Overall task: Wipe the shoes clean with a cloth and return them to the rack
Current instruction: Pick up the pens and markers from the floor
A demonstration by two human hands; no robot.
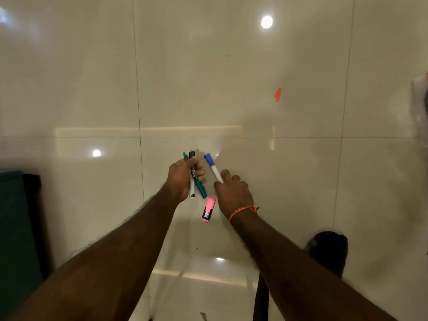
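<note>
Over glossy tiles, left grip (183, 179) clasps markers (195, 181); right grip (234, 195) pinches blue-capped marker (213, 167).

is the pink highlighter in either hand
No, the pink highlighter lies on the floor between the wrists, while the left hand grips other pens and the right hand pinches a blue-capped marker.

Two pens (195, 179) are held in the left hand (179, 179). A blue-capped pen (213, 166) is pinched by the right hand (234, 195). A pink marker (208, 209) is seen lying on the shiny floor (231, 77).
</note>
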